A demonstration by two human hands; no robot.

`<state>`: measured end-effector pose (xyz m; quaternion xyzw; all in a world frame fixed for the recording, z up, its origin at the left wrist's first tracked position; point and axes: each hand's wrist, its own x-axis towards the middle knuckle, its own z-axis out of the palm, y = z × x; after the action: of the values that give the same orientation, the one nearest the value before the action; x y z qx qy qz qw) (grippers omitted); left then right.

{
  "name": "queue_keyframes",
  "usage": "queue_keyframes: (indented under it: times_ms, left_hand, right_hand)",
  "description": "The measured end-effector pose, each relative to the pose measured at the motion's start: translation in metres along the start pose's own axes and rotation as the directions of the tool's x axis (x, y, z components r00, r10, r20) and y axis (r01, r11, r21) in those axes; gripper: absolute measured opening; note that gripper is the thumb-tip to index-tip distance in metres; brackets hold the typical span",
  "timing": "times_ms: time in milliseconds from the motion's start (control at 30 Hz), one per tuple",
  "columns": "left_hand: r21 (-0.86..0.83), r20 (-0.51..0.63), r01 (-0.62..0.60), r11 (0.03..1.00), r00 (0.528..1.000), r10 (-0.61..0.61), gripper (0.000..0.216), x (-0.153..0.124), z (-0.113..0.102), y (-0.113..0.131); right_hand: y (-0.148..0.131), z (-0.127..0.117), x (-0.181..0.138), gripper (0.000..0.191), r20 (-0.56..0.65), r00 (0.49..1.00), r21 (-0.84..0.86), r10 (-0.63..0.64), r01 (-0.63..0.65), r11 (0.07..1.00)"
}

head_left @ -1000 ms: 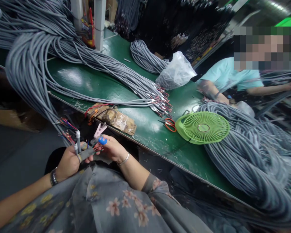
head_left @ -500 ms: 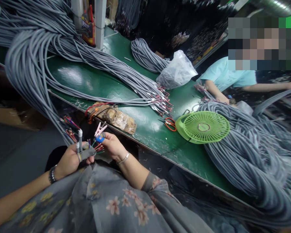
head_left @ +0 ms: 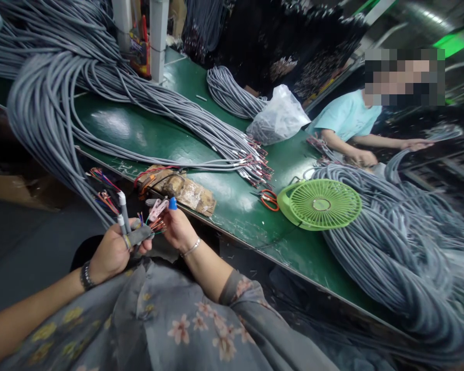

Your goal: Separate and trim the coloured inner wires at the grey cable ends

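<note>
My left hand (head_left: 114, 250) is closed around grey cables (head_left: 124, 216), whose white-banded ends point up. Thin coloured wires (head_left: 157, 225) fan out from its fingers to the right. A grey cover wraps one of its fingers. Close by on the right, my right hand (head_left: 179, 230) has its thumb raised, with a blue cover on the tip. A small pink clip-like tool (head_left: 157, 209) lies in that hand, between the thumb and the other fingers, just above the wires. Part of the right fingers is hidden behind the tool and wires.
On the green table (head_left: 224, 190) lie a large grey cable bundle (head_left: 170, 108), a wooden block (head_left: 189, 190), orange-handled scissors (head_left: 269, 200), a green fan (head_left: 320, 204) and a plastic bag (head_left: 280, 116). At the right, a co-worker (head_left: 348, 121) handles cables behind another heap (head_left: 394, 263).
My right thumb has lifted off the pink tool, which now sits lower and tilts more to the right. My left hand keeps its grip. The co-worker's body appears farther left and more upright.
</note>
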<state>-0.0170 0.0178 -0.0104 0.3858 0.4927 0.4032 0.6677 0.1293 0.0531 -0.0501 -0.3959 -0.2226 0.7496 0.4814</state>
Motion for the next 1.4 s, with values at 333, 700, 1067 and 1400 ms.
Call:
queue_keyframes:
  times_ms: [333, 700, 1067, 1400]
  left_hand:
    - [0.026, 0.038, 0.000, 1.000, 0.999, -0.001, 0.036, 0.002, 0.001, -0.004]
    - [0.133, -0.014, -0.061, 0.989, 0.998, 0.063, 0.034, -0.007, -0.019, -0.023]
    - [0.289, 0.199, -0.153, 0.945, 0.975, 0.097, 0.037, -0.006, -0.025, -0.019]
    - [0.025, -0.057, -0.037, 0.999, 0.998, 0.039, 0.041, -0.008, -0.016, -0.022]
  right_hand:
    - [0.007, 0.000, 0.003, 0.055, -0.040, 0.999, 0.010, -0.013, 0.013, 1.000]
    - [0.002, -0.031, -0.023, 0.064, 0.232, 0.959, -0.204, 0.160, -0.112, 0.973]
    - [0.003, -0.010, -0.036, 0.057, 0.147, 0.989, -0.325, -0.005, 0.054, 0.944]
    - [0.006, -0.006, -0.037, 0.052, 0.077, 0.997, -0.353, -0.008, 0.035, 0.935]
